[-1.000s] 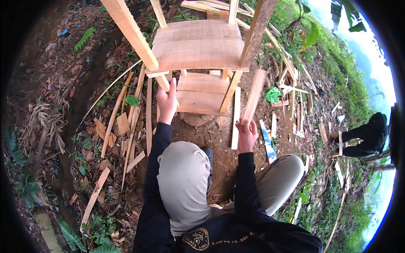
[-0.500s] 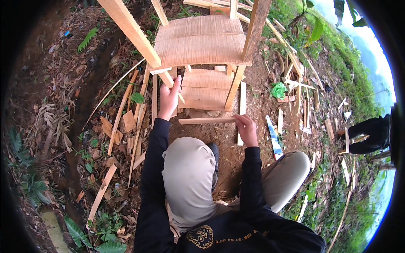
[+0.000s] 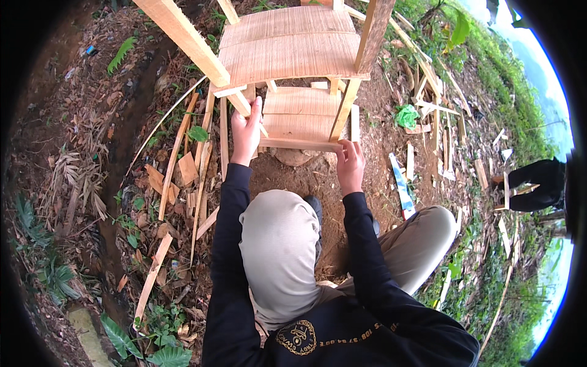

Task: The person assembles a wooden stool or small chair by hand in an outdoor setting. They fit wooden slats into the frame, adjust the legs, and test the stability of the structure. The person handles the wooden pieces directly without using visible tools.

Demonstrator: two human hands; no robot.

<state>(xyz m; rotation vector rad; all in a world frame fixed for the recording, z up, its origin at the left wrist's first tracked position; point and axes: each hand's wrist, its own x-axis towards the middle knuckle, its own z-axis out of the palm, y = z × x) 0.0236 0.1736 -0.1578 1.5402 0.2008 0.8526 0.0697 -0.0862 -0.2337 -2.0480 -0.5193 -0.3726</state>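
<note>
In front of me stands a wooden shelf frame with an upper plank shelf point(image 3: 287, 55) and a lower plank shelf point(image 3: 299, 125). My left hand point(image 3: 246, 134) is closed round the lower part of its near left post point(image 3: 205, 55). A thin wooden strip point(image 3: 296, 144) lies crosswise along the near edge of the lower shelf, close to or touching it. My right hand point(image 3: 350, 166) pinches the right end of that strip, beside the foot of the near right post point(image 3: 346, 110). The left end of the strip reaches near my left hand.
A handsaw with a blue-and-white blade point(image 3: 401, 186) lies on the dirt to the right. Beyond it are a green plastic bag point(image 3: 406, 116) and scattered wood offcuts. Long sticks point(image 3: 177, 159) lie among leaves at left. Another person's dark-clad legs point(image 3: 538, 183) show at far right.
My right hand has carried the strip away from me, up to the lower shelf's near edge. My left hand stays on the post. The view has shifted slightly.
</note>
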